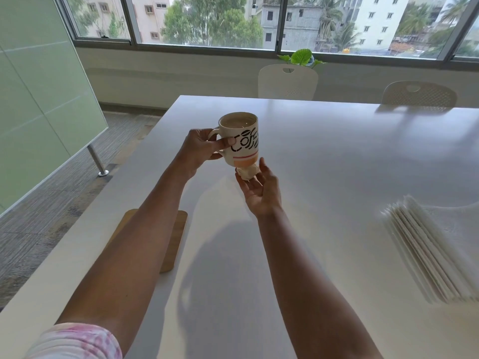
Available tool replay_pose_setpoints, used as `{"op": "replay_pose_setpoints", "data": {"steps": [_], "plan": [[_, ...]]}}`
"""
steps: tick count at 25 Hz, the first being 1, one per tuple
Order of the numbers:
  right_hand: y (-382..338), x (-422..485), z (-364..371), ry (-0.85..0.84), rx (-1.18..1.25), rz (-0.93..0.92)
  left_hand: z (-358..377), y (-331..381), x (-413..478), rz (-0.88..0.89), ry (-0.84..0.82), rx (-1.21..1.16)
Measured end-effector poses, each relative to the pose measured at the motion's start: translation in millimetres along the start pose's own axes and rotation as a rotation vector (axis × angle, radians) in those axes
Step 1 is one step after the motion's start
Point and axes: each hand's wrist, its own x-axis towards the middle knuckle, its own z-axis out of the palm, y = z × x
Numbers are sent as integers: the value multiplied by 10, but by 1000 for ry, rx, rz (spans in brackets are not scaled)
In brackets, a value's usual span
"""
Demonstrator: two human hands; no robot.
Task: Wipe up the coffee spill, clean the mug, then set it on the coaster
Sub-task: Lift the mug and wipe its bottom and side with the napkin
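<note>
- Close to us at 7 o'clock, our pink sleeve (75,340) shows, and both bare arms reach out over the white table (337,156).
- At 8 o'clock the wooden coaster (177,242) lies flat by the table edge, partly hidden under our left arm. We think it waits for the mug.
- At 4 o'clock a stack of paper napkins (427,255) lies close by, likely for wiping.
- Farther out, near 12 o'clock, our right hand (261,195) is palm up with its fingers mostly straight. It pushes a scrunched tissue (247,174) up against the bottom of the mug (242,141), probably to dry it for the coaster.
- Our left hand (199,151) grips the mug's handle. It holds the mug upright above the table, likely so the coffee stays in.
- Far off at 1 o'clock stands a white chair (287,81).
</note>
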Motion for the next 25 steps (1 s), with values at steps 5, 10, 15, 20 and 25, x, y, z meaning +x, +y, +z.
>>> {"op": "replay_pose_setpoints", "data": {"steps": [5,10,15,20,25], "plan": [[-86,9,89,-68,81,28,5,16,-29,-26,-31,7],[-81,-3,180,-110,101,1,21,11,-31,-9,-43,20],[-65,14,173,-50,47,-6,12,-18,-25,-11,-41,43],[-22,33,178,51,-1,-47,-3,-88,-17,-22,-13,14],[28,17,194,134,-12,-76,-8,-114,-22,-11,15,29]]}}
